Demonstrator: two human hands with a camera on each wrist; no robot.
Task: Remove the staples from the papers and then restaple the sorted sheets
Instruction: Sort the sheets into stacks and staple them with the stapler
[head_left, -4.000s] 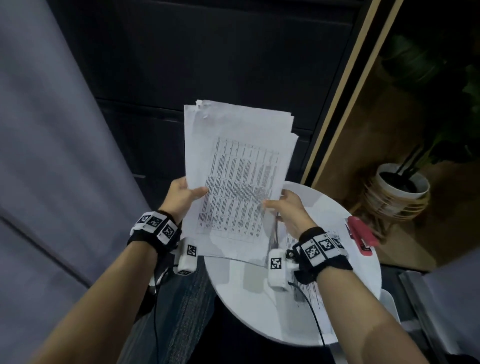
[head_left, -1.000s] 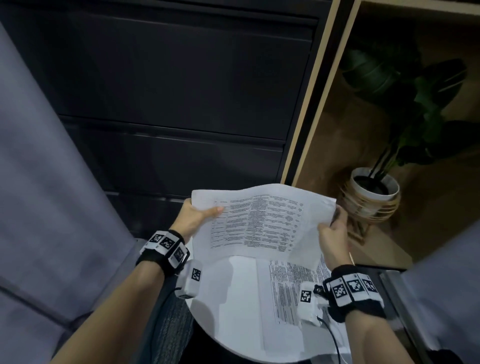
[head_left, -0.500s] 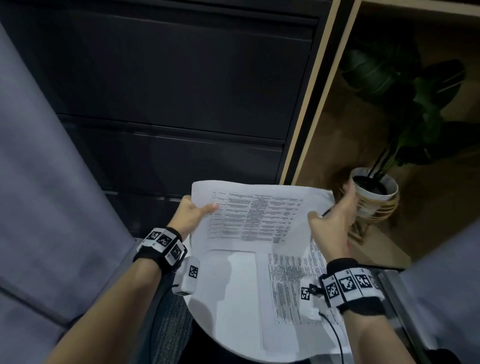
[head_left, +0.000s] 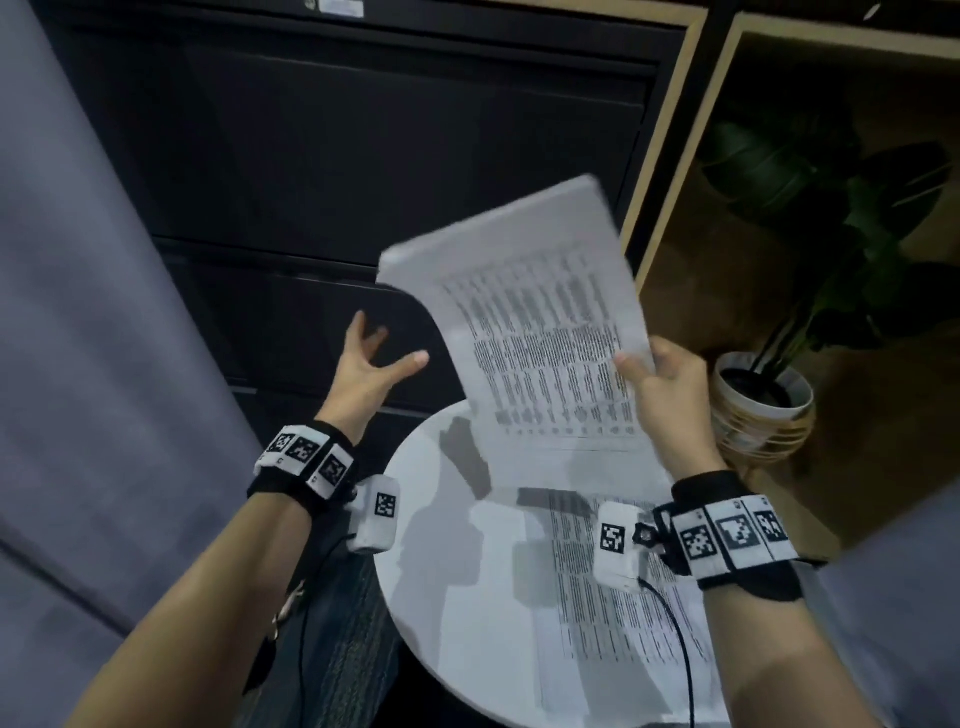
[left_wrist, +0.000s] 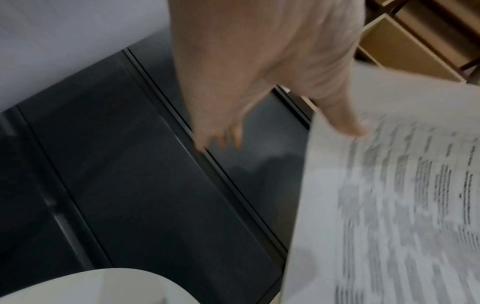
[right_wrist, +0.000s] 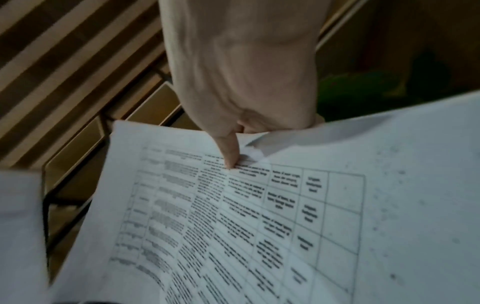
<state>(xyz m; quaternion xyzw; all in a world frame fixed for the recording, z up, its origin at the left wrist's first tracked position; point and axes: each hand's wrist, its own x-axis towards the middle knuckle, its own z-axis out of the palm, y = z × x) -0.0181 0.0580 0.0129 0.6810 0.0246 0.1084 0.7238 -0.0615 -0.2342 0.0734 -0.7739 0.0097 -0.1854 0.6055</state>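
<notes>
Held sheets (head_left: 540, 332): thin white paper, matt, printed with grey table text, bending softly.
Table (head_left: 457, 597): smooth white top, faintly glossy, shadows showing on it.
Cabinet (head_left: 363, 156): dark flat panels, smooth, low sheen.
Shelving (head_left: 670, 156): pale wood edges, matt.
Plant pot (head_left: 763, 410): smooth white, seated in a woven basket.
Wristbands (head_left: 306, 467): black cloth.

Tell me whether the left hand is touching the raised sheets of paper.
Apart. The head view shows the left hand open with spread fingers, dark cabinet visible between it and the raised sheets, which only the right hand grips.
</notes>
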